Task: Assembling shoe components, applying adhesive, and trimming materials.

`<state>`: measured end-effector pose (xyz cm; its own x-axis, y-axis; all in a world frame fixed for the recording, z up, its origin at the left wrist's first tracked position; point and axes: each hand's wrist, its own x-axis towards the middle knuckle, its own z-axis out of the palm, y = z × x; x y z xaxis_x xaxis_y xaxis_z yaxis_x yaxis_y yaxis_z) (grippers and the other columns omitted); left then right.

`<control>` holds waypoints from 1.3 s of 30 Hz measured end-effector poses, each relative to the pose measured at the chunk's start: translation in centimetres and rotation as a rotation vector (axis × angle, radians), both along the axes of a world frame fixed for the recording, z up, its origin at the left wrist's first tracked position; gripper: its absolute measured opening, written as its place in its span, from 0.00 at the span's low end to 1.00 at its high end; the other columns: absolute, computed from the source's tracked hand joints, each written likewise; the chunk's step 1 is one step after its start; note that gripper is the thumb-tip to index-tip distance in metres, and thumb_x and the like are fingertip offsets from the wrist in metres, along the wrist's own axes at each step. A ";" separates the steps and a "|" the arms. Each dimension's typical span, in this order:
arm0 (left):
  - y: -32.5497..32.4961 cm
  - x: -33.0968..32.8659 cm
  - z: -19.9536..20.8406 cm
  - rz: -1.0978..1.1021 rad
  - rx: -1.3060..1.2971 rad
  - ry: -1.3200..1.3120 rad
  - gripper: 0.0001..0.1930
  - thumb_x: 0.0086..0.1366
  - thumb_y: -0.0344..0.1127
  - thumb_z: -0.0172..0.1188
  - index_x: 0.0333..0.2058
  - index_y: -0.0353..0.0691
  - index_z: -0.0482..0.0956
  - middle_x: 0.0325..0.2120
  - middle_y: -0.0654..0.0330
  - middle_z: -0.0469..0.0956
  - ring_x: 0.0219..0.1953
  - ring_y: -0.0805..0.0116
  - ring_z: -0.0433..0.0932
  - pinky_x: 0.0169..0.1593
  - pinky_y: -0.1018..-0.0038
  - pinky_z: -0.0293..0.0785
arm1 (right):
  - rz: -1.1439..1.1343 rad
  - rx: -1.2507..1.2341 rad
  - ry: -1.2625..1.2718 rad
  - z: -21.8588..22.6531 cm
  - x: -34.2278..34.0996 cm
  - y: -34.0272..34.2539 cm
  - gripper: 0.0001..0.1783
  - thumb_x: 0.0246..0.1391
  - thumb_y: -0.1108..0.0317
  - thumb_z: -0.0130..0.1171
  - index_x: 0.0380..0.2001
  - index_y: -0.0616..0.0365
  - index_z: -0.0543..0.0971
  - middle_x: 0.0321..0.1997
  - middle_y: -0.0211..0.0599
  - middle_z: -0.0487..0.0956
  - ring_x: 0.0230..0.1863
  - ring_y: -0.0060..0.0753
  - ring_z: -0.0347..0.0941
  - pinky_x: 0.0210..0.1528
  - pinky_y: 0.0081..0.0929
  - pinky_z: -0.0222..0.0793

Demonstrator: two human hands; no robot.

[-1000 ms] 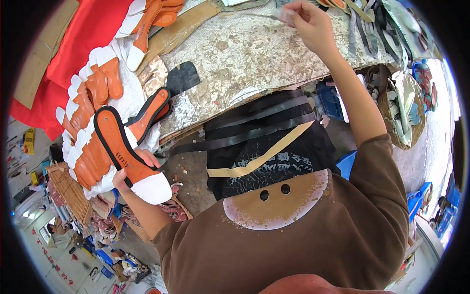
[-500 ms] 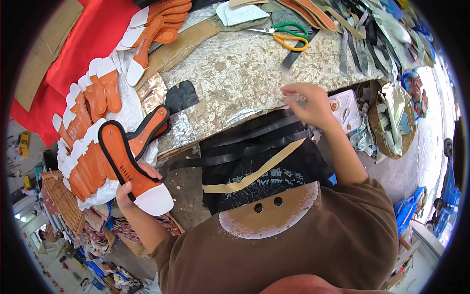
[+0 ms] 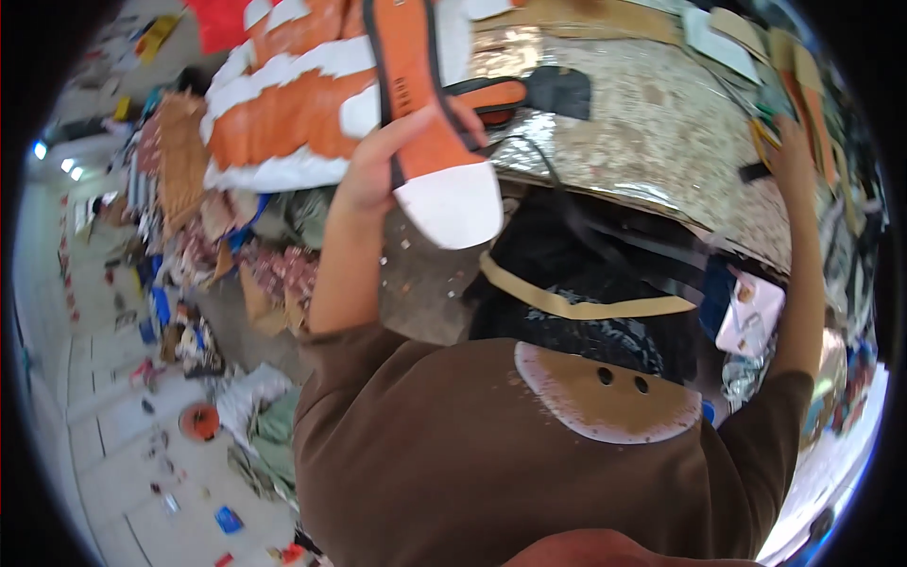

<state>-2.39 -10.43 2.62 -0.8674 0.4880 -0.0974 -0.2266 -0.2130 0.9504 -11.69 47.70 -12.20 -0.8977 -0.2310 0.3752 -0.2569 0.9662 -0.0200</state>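
My left hand (image 3: pixel 373 165) is closed around an orange insole (image 3: pixel 452 200) with a white toe and black edging, held up over the bench's near left edge. Behind it lies a second black-edged orange insole (image 3: pixel 496 96), beside a dark flat piece (image 3: pixel 559 92). At the far right of the bench, my right hand (image 3: pixel 792 146) is at the scissors (image 3: pixel 761 140), whose yellow handle shows against the fingers. Blur and the hand's angle hide whether the fingers grip them. A beige strip (image 3: pixel 586 307) and dark strips lie across my lap.
Overlapping orange-and-white insoles (image 3: pixel 283 132) cover the bench's left end. The worn workbench top (image 3: pixel 652 123) runs across the view. Beige and orange pieces (image 3: pixel 811 85) lie at the far right. Below the bench edge sits a pale pink tray (image 3: pixel 751 314) with small items.
My right hand has moved away from the bench's near edge to the scissors at the far right. My left hand still holds the insole. The whole view has turned, shifting the bench.
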 end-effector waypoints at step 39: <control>6.5 4.8 -2.2 0.091 -0.896 1.433 0.23 0.49 0.36 0.63 0.45 0.32 0.80 0.38 0.52 0.81 0.32 0.60 0.82 0.32 0.71 0.77 | 0.280 -1.115 -0.989 5.6 19.3 -29.2 0.35 0.53 0.51 0.65 0.56 0.58 0.64 0.34 0.45 0.74 0.37 0.47 0.75 0.41 0.37 0.70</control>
<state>2.37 -3.96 0.39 -0.5176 0.6664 0.5367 0.8430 0.5044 0.1866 7.65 18.47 -6.57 -0.8623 -0.4455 -0.2409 0.1304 0.2643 -0.9556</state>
